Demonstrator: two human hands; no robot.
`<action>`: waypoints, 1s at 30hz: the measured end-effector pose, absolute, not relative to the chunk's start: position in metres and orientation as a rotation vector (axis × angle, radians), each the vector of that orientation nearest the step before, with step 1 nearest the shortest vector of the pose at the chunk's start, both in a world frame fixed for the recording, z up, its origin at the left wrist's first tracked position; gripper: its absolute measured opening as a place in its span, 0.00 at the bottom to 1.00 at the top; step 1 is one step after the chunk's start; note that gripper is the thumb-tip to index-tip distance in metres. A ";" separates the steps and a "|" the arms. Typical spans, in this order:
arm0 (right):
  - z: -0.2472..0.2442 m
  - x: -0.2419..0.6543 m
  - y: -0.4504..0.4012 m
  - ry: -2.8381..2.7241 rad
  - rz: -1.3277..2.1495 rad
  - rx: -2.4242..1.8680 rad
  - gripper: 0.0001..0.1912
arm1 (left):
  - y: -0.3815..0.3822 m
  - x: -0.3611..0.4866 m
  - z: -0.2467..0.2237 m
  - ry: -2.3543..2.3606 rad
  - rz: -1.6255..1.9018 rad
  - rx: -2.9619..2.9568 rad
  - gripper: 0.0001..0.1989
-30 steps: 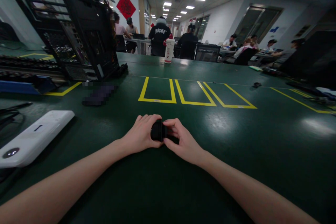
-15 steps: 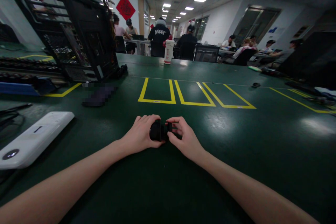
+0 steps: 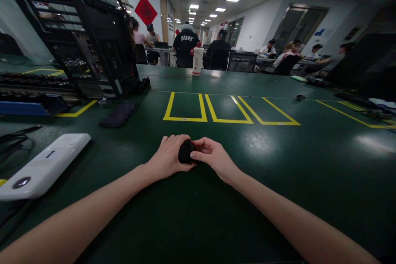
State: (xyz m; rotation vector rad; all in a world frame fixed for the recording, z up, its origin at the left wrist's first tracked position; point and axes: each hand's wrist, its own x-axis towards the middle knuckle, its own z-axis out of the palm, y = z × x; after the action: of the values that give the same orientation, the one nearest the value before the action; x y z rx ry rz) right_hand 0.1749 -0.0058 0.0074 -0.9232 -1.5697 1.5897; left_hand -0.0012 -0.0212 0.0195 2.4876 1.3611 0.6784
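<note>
Worktop (image 3: 198, 222): bare near side gives both arms room.
Black chassis (image 3: 108, 51): stands left, well apart from the hands.
Yellow tape (image 3: 230, 122): outlines ahead, probably marking off places.
Left hand (image 3: 168, 154): grip wrapped round the black object (image 3: 185, 152), seemingly steadying it.
Right hand (image 3: 213, 156): grip pinched on its right end, likely for finer control.
Black object: between both hands; whether it touches the worktop, I cannot tell.

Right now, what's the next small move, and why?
Probably ease the right hand slightly rightward while the left hand steadies the black object: the left wraps around it, and the right's fingertips partly cover its right end, hiding how that end sits.
</note>
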 end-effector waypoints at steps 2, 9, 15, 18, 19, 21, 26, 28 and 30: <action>0.006 0.174 -0.007 -1.552 1.566 -0.948 0.16 | -0.020 -0.001 0.016 1.348 0.701 2.534 0.28; 0.003 0.172 -0.009 -1.589 1.497 -0.982 0.15 | -0.018 -0.001 0.011 1.360 0.739 2.570 0.28; 0.010 0.174 -0.015 -1.530 1.600 -0.967 0.14 | -0.023 -0.002 0.021 1.339 0.669 2.540 0.28; 0.014 0.174 -0.016 -1.516 1.665 -0.982 0.14 | -0.023 -0.002 0.021 1.309 0.684 2.546 0.28; 0.014 0.174 -0.016 -1.518 1.658 -0.993 0.14 | -0.022 -0.001 0.019 1.296 0.696 2.549 0.28; 0.015 0.174 -0.016 -1.520 1.637 -0.993 0.13 | -0.020 -0.001 0.016 1.264 0.728 2.560 0.28; 0.014 0.173 -0.018 -1.528 1.608 -0.993 0.12 | -0.015 -0.001 0.011 1.187 0.753 2.543 0.31; 0.013 0.173 -0.017 -1.557 1.593 -0.979 0.11 | -0.015 -0.001 0.012 1.199 0.749 2.542 0.31; 0.011 0.174 -0.016 -1.601 1.559 -0.992 0.11 | -0.016 -0.002 0.014 1.204 0.727 2.552 0.30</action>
State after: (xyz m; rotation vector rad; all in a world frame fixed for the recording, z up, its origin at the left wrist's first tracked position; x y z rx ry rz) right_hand 0.1738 -0.0158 0.0114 -0.9923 -1.6005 1.5591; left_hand -0.0018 -0.0159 0.0141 2.5525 1.2039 0.7267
